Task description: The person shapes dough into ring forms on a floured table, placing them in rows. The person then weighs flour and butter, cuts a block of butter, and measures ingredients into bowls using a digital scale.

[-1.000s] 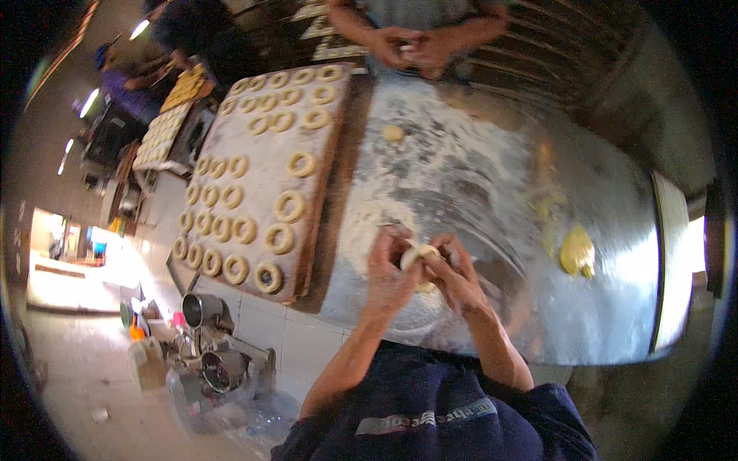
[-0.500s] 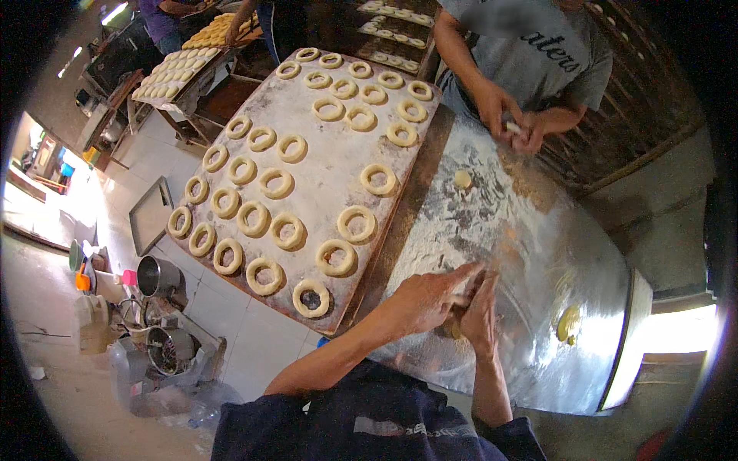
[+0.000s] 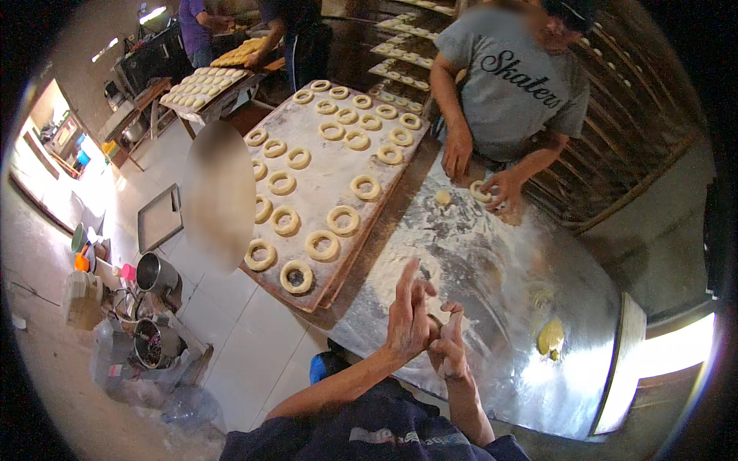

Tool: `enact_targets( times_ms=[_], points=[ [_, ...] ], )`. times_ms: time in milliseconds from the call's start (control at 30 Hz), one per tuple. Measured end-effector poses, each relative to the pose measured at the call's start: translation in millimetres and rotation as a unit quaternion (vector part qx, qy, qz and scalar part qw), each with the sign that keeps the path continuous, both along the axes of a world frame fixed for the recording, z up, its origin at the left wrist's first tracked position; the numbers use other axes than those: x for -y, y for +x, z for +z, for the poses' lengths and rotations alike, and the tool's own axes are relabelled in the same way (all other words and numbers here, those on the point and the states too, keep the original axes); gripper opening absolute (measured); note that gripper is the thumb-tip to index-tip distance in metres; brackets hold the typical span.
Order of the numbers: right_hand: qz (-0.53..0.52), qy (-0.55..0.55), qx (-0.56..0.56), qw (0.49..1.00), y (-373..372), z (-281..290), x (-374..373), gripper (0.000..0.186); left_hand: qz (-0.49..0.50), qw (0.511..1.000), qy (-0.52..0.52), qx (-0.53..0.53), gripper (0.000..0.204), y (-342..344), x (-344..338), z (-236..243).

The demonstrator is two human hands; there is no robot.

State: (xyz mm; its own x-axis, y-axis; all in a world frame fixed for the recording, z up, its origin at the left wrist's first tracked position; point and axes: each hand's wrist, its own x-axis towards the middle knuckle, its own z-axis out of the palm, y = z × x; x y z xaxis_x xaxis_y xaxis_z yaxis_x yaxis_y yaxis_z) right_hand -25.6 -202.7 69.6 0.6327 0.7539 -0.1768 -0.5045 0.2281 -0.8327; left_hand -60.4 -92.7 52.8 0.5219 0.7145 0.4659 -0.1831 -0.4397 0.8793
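Swung upward since the earlier frame, left hand (image 3: 409, 319) and right hand (image 3: 450, 347) meet partly curled over the floured table (image 3: 496, 326), presumably shaping dough hidden between them, grip unclear, which next calls for closing into a ring.

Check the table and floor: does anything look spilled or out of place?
Two things, perhaps. A yellow lump sits apart at the right end of the metal table, away from the scattered flour. A shallow tray lies on the floor left of the board, where someone could step on it. The visible dough rings look whole.
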Motion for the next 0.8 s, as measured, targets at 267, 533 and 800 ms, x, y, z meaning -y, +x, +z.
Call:
enact_targets(
  times_ms=[267,533,800],
  points=[
    [-0.026,-0.038,0.041,0.998,0,6,70,0.05,-0.067,0.99,-0.124,0.012,0.05,-4,63,2],
    [-0.113,-0.015,-0.045,0.993,5,6,55,0.071,-0.156,0.948,-0.277,-0.021,0.053,-4,58,18],
    [0.071,-0.072,0.018,0.995,12,25,-24,0.057,-0.091,0.982,-0.168,0.006,0.039,-29,-23,22]
  ],
)
